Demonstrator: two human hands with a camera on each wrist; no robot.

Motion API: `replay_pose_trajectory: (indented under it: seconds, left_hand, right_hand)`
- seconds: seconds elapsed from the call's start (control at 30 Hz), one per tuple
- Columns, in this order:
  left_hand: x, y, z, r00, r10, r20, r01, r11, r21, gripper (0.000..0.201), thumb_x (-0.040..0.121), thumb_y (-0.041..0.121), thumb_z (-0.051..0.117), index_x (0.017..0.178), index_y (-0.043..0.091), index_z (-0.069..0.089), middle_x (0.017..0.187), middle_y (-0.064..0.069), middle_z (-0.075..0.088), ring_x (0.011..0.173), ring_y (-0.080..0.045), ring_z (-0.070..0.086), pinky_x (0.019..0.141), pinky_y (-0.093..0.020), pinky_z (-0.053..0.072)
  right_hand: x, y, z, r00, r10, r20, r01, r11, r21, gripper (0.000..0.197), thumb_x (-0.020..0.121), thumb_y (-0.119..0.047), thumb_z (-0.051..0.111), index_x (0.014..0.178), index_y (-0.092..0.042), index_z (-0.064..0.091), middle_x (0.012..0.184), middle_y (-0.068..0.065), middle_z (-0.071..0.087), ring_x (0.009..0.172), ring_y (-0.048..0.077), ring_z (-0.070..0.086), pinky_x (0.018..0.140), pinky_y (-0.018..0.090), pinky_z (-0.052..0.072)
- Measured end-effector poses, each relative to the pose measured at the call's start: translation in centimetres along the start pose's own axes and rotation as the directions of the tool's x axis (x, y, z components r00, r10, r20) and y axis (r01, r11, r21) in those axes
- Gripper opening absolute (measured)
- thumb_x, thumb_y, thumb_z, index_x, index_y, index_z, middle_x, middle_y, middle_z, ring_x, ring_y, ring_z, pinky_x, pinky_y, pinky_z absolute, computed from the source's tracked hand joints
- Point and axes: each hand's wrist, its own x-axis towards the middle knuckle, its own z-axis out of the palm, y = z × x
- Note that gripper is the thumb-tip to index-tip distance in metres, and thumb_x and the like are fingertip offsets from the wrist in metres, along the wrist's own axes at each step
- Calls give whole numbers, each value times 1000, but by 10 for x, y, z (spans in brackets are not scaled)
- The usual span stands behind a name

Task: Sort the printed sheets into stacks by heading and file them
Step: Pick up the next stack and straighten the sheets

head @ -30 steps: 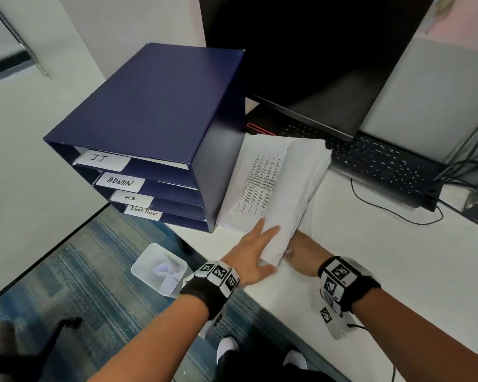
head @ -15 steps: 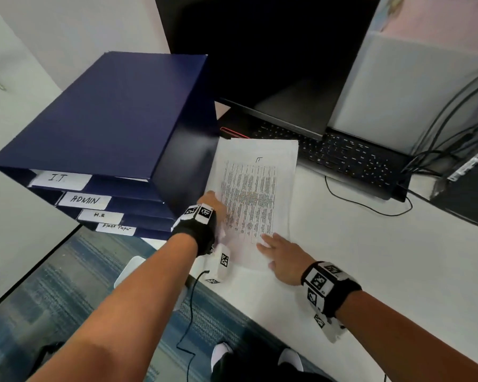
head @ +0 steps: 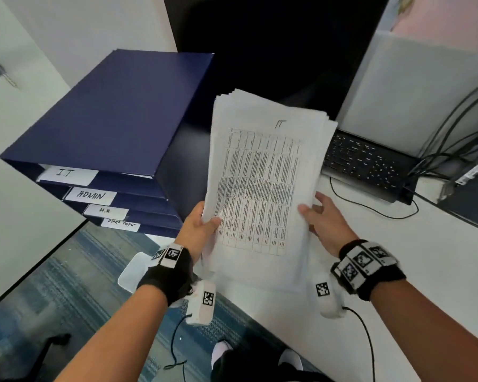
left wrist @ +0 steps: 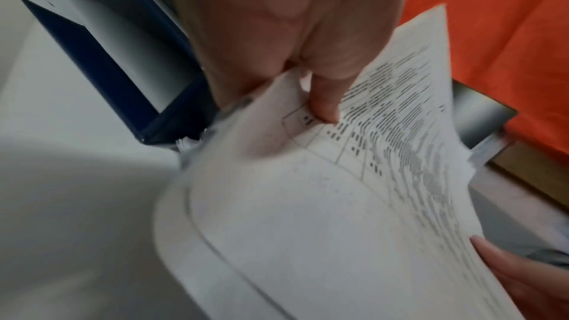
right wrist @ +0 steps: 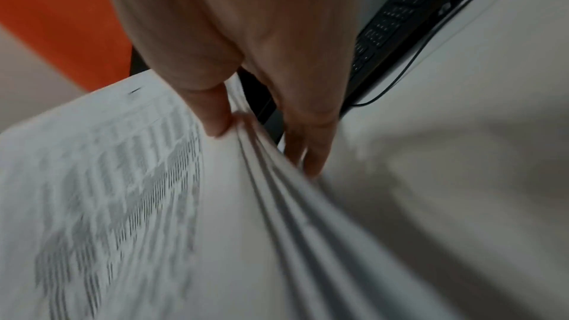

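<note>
Hands (head: 262, 224) grip sheet stack (head: 262, 172); lower sheets hidden.

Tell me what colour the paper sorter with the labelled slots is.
Dark navy blue; the paper sorter shows best in the head view.

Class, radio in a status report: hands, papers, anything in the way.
Left hand and right hand both grip paper stack, top sheet headed IT. File trays alongside. Nothing in the way.
</note>
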Motion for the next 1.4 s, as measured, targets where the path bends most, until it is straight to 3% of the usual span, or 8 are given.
replay_pose_trajectory:
  seconds: [0.2,0.4,0.57,0.77,1.07,1.13,1.27,1.4]
  left_hand:
    - [-16,14,-1,991,126,-51,-125,992,23,31,90,11,59,117,27,57,110,6,70,103,-12,66,93,-36,51]
    - [-45,48,8,848,406,-341,-425,905,21,30,94,12,51,101,41,50,104,14,63,99,-7,62,81,-24,50]
    - [-69,59,7,843,439,-312,-482,873,-72,36,89,7,59,104,38,47,104,11,65,92,2,65,75,-15,52]
    - [-76,75,15,814,474,-336,-523,850,-68,37,84,15,69,112,32,52,104,12,67,94,3,65,79,-19,53]
    - [-86,87,4,499,806,-320,-732,589,342,53,89,11,63,127,39,38,122,16,49,112,-2,55,95,-22,48]
    - [-84,85,1,501,800,-331,-722,597,349,44,92,15,59,124,38,42,118,13,53,107,-9,59,91,-30,52]
    - [-82,83,1,517,757,-400,-735,632,245,35,92,10,56,120,24,39,100,24,53,83,5,59,73,-14,48]
    - [-78,64,6,704,596,-387,-644,765,6,34,90,25,57,120,24,40,109,17,62,97,-4,62,85,-31,53]
  right_hand:
    - [-22,-30,8,980,-196,35,193,979,72,31,94,-3,51,114,-24,61,113,1,71,104,19,67,94,42,51]
    - [-64,-38,31,887,-458,-60,459,888,5,31,93,-1,54,101,-30,59,102,-12,69,95,2,66,89,26,51]
    - [-84,-41,34,867,-494,-66,498,861,102,33,81,-7,58,103,-31,54,109,4,67,101,20,65,87,37,53]
    - [-97,-56,39,807,-583,-89,590,804,78,33,92,2,49,99,-29,47,96,-9,63,77,-6,64,67,17,54]
    - [-108,-82,24,449,-892,-44,830,435,-351,49,95,-4,49,140,-19,37,135,-24,38,131,9,42,112,33,35]
    - [-106,-82,22,451,-889,-76,824,448,-346,41,95,-6,49,133,-20,47,126,-24,46,122,12,51,105,40,43]
    - [-106,-76,21,509,-847,-154,843,527,-111,44,92,-2,50,128,-26,40,114,-9,59,102,10,63,89,33,53]
    - [-103,-62,23,707,-701,-91,703,711,-19,38,94,0,50,117,-30,44,109,-13,61,97,-2,63,79,16,51]
